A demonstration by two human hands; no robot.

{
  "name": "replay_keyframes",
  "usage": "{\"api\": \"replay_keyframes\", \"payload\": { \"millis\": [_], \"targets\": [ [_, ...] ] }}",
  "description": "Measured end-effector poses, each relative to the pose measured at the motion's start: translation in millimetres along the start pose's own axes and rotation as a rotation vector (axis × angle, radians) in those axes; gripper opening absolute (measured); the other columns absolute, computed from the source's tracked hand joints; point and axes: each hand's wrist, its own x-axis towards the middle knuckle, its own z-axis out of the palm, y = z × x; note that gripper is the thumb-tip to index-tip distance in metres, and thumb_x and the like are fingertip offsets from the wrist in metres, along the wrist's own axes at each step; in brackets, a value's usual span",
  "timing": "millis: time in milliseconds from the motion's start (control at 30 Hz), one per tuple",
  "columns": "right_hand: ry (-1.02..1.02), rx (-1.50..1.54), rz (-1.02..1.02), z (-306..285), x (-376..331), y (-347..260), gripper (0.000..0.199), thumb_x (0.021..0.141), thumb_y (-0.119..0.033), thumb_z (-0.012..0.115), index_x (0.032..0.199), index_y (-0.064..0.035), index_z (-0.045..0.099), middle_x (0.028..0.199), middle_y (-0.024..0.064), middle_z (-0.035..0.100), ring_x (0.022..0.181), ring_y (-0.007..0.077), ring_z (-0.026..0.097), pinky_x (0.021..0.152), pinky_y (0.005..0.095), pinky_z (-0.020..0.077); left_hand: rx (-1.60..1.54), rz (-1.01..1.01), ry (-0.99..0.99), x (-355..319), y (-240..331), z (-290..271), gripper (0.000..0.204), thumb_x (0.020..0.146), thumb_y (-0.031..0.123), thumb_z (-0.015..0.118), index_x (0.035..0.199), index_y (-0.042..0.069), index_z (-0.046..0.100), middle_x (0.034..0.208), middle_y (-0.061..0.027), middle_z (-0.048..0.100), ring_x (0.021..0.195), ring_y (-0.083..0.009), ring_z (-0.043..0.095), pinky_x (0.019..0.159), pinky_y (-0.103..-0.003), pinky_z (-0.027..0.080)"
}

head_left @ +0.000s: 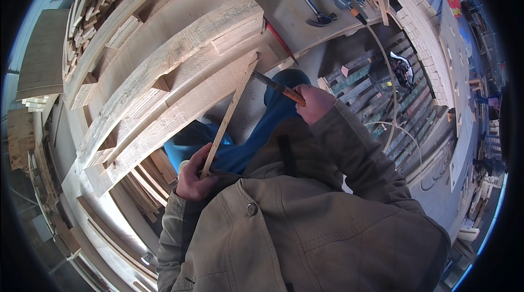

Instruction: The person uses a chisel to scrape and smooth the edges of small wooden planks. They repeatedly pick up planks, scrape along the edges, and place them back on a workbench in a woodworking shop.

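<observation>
With the left grip (pixel 196 174) closed round the strip (pixel 232 109) slanting over the lap (pixel 256 134), and the right grip (pixel 315 103) round the tool (pixel 275 85) near its far end, keeping the strip steady should help control.

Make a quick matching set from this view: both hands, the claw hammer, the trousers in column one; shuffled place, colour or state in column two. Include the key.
Column one
1. Left hand
2. Claw hammer
3. Right hand
4. Trousers

Column two
A. Lying on the wooden work surface
B. Holding a thin wooden strip near its lower end
C. Blue
D. Gripping a dark-shafted tool by its orange-brown handle

Pairs: 1-B, 2-A, 3-D, 4-C
</observation>
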Motion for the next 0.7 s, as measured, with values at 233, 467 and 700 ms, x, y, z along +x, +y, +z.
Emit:
{"api": "replay_keyframes", "payload": {
  "millis": [233, 467, 700],
  "targets": [
    [-0.007, 0.018, -0.018, 0.5, 2.0, 3.6, 0.033, 0.088, -0.015, 0.072, 0.119, -0.0038, 0.065, 0.114, 0.0201, 0.07, 0.107, 0.0424, 0.067, 0.091, 0.048, 0.0541, 0.071, 0.002, 0.046, -0.9, 4.7, 2.9, 0.088, 0.075, 0.005, 0.072, 0.158, 0.001, 0.045, 0.133, -0.0116, 0.067, 0.115, -0.0178, 0.063, 0.103, -0.033, 0.049],
    [-0.014, -0.002, -0.01, -1.4, 1.9, 3.5, 0.03, 0.089, -0.018, 0.072, 0.115, -0.0043, 0.065, 0.108, 0.0214, 0.07, 0.104, 0.0433, 0.068, 0.087, 0.0499, 0.0537, 0.138, -0.014, 0.087, -1.8, 9.1, 8.6, 0.082, 0.077, 0.001, 0.069, 0.156, 0.004, 0.049, 0.122, -0.0067, 0.067, 0.103, -0.0145, 0.063, 0.095, -0.03, 0.051],
    [-0.027, -0.019, 0.015, -4.6, 2.7, 1.3, 0.027, 0.089, -0.023, 0.074, 0.109, -0.0048, 0.067, 0.098, 0.0224, 0.07, 0.098, 0.0448, 0.068, 0.083, 0.0505, 0.0528, 0.172, 0.026, 0.091, -0.6, 8.9, 9.2, 0.08, 0.077, -0.002, 0.067, 0.155, 0.004, 0.052, 0.114, -0.0058, 0.065, 0.099, -0.0144, 0.062, 0.092, -0.029, 0.051]
  ]
}}
